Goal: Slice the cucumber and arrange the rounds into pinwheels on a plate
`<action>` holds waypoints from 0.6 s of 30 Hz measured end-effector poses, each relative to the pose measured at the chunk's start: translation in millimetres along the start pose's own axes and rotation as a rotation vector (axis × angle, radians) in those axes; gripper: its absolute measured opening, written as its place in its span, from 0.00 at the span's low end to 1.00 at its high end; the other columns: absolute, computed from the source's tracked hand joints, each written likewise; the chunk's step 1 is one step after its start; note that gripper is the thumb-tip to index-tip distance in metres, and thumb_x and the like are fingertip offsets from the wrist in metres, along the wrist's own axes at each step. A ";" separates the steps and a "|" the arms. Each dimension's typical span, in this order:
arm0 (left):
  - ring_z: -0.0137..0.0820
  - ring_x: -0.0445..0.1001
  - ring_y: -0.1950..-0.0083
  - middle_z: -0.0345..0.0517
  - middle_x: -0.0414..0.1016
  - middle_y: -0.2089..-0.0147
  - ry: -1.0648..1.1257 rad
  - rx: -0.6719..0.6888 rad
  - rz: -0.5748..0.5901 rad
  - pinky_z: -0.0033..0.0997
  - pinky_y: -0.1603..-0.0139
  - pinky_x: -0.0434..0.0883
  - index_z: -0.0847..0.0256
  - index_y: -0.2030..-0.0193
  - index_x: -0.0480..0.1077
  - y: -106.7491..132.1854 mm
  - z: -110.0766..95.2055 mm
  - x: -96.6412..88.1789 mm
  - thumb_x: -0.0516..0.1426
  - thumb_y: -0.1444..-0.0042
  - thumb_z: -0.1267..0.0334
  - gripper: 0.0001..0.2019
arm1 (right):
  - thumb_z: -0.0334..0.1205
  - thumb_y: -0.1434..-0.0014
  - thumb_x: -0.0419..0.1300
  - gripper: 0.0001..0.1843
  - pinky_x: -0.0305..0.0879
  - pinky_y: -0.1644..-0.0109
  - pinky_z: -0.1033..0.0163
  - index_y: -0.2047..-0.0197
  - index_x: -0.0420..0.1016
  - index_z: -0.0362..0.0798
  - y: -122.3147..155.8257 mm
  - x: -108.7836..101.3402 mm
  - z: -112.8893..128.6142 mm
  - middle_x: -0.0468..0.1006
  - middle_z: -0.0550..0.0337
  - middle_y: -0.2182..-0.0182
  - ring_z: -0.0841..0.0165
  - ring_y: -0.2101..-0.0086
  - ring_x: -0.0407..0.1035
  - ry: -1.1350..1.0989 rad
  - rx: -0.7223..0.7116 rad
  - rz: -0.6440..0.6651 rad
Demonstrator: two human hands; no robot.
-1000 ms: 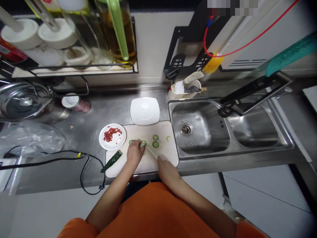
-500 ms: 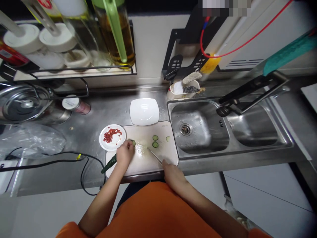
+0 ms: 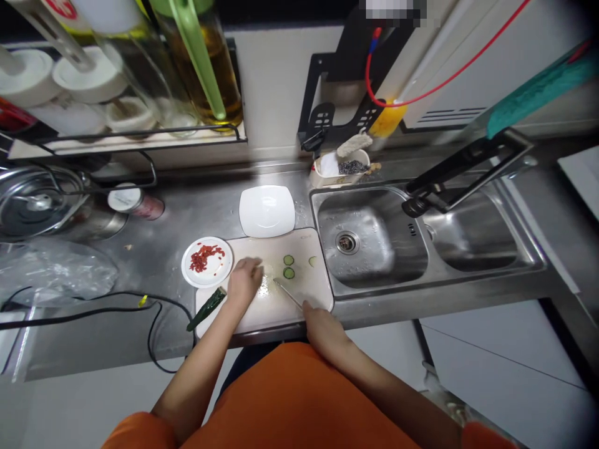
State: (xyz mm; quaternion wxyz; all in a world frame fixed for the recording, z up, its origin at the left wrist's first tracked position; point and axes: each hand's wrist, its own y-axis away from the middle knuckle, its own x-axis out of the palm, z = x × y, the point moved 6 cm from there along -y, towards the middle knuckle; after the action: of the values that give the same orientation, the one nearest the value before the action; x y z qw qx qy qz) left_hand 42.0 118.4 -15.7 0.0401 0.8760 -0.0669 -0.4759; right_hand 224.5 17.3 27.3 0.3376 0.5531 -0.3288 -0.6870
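My left hand [image 3: 244, 280] rests on the white cutting board [image 3: 309, 290] left of centre, fingers curled down. What lies under them is hidden. My right hand [image 3: 320, 322] sits at the board's front edge, closed on the handle of a knife [image 3: 286, 291]. Its blade points up and left toward the left hand. Three cucumber slices [image 3: 289, 273] lie on the board's right half. A dark green cucumber piece [image 3: 206, 308] lies at the board's left edge, just left of my left wrist.
A round plate of chopped red chili [image 3: 206, 262] touches the board's left corner; a square white plate [image 3: 266, 211] stands behind the board. The double sink [image 3: 369, 240] and black faucet [image 3: 449, 181] are right. A black cable [image 3: 154, 318], a plastic bag [image 3: 51, 271] and a pot lid [image 3: 37, 202] are left.
My left hand went left from the board's middle, then came back a little right, now covering the small cucumber piece seen before. My right hand drew the knife back toward the front edge.
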 end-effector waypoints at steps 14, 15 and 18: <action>0.30 0.69 0.62 0.44 0.72 0.64 0.065 0.019 0.254 0.28 0.60 0.64 0.60 0.64 0.70 -36.3 -48.7 54.0 0.57 0.52 0.70 0.07 | 0.22 0.41 0.41 0.23 0.67 0.60 0.57 0.45 0.61 0.42 -2.0 1.2 -2.8 0.75 0.43 0.60 0.57 0.56 0.71 0.002 -0.004 -0.005; 0.29 0.69 0.64 0.42 0.72 0.66 0.095 0.003 0.261 0.27 0.62 0.64 0.59 0.66 0.70 -35.5 -48.7 53.0 0.57 0.51 0.70 0.05 | 0.22 0.41 0.41 0.23 0.67 0.60 0.57 0.44 0.61 0.42 -2.4 2.0 -3.2 0.75 0.43 0.60 0.57 0.56 0.71 0.003 -0.005 -0.002; 0.26 0.68 0.70 0.38 0.73 0.71 0.213 -0.044 0.253 0.25 0.66 0.63 0.58 0.67 0.70 -32.4 -43.6 44.8 0.56 0.49 0.67 0.02 | 0.22 0.42 0.41 0.24 0.67 0.60 0.57 0.44 0.60 0.42 -3.7 2.7 -4.2 0.75 0.43 0.60 0.56 0.56 0.72 0.003 -0.010 -0.007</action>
State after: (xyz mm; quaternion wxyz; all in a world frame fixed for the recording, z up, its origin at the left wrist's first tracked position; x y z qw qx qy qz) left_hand 105.3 143.7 -33.5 0.1260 0.9049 -0.1617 -0.3730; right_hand 227.9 16.9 22.0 0.3383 0.5535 -0.3231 -0.6890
